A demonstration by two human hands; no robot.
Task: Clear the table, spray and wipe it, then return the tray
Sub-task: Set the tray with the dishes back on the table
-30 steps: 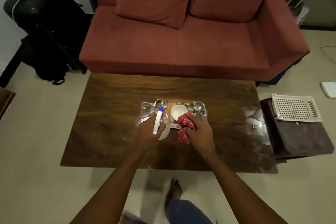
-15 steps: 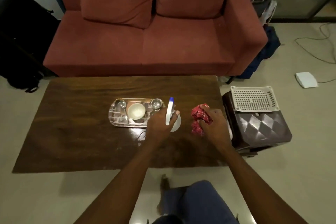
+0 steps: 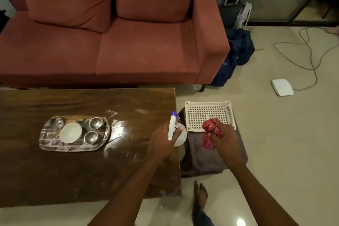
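Note:
A dark wooden table [image 3: 77, 174] carries a patterned tray [image 3: 47, 141] with a white bowl [image 3: 70, 132], two small steel cups [image 3: 95, 122] and a spoon [image 3: 59, 122]. My left hand [image 3: 161, 143] grips a white spray bottle [image 3: 173, 128] with a blue tip, over the table's right edge. My right hand [image 3: 224, 137] holds a crumpled red cloth [image 3: 211, 132] above a dark stool [image 3: 205, 159] to the right of the table. The cloth sits at the front edge of a white perforated basket [image 3: 208, 114] lying on that stool.
A red sofa [image 3: 110, 42] runs along the table's far side. Beyond the stool the floor holds a dark blue bag [image 3: 236, 55], a white box [image 3: 282, 87] and a loose cable [image 3: 310, 49]. My bare foot [image 3: 200, 196] stands near the table's corner.
Both hands have travelled right, away from the tray: the spray bottle now sits at the table's right edge and the cloth has left the table for the stool. The view swung right.

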